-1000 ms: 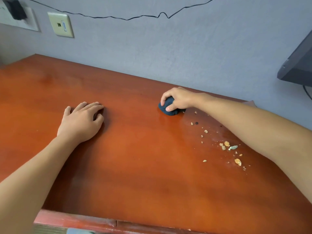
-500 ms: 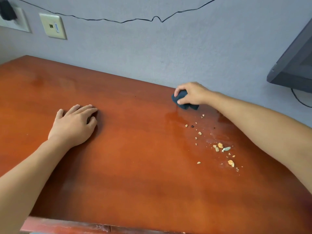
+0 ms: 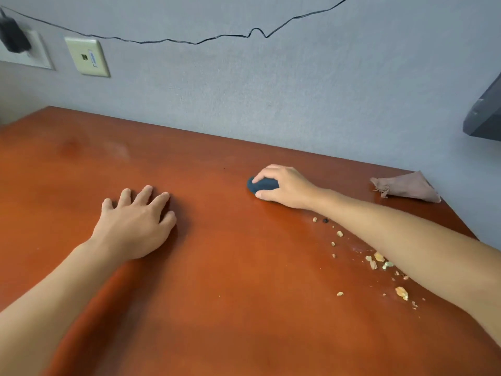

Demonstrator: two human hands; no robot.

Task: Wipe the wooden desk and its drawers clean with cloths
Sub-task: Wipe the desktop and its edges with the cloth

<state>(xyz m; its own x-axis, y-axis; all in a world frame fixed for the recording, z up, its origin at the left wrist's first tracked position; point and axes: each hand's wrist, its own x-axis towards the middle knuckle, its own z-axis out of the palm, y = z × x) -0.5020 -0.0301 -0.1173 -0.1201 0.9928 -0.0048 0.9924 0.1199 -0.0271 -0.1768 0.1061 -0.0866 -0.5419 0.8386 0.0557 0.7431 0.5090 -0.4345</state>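
Note:
The glossy reddish wooden desk (image 3: 230, 308) fills the lower view. My right hand (image 3: 284, 188) grips a balled dark blue cloth (image 3: 261, 185) pressed on the desk top near the back middle. My left hand (image 3: 135, 226) lies flat, palm down with fingers spread, on the desk left of centre, holding nothing. Several pale crumbs (image 3: 375, 261) are scattered on the wood under and beside my right forearm. A crumpled brown cloth (image 3: 406, 187) lies at the back right corner.
A grey wall rises right behind the desk, carrying a beige socket plate (image 3: 86, 57), a plugged-in black adapter (image 3: 13, 38) and a thin black cable (image 3: 189, 40). A dark screen corner (image 3: 485, 118) juts in at the right.
My right hand slid the blue cloth back and right toward the wall, then left again to the desk's back middle. The left hand stayed flat. The view shifted, revealing the brown cloth.

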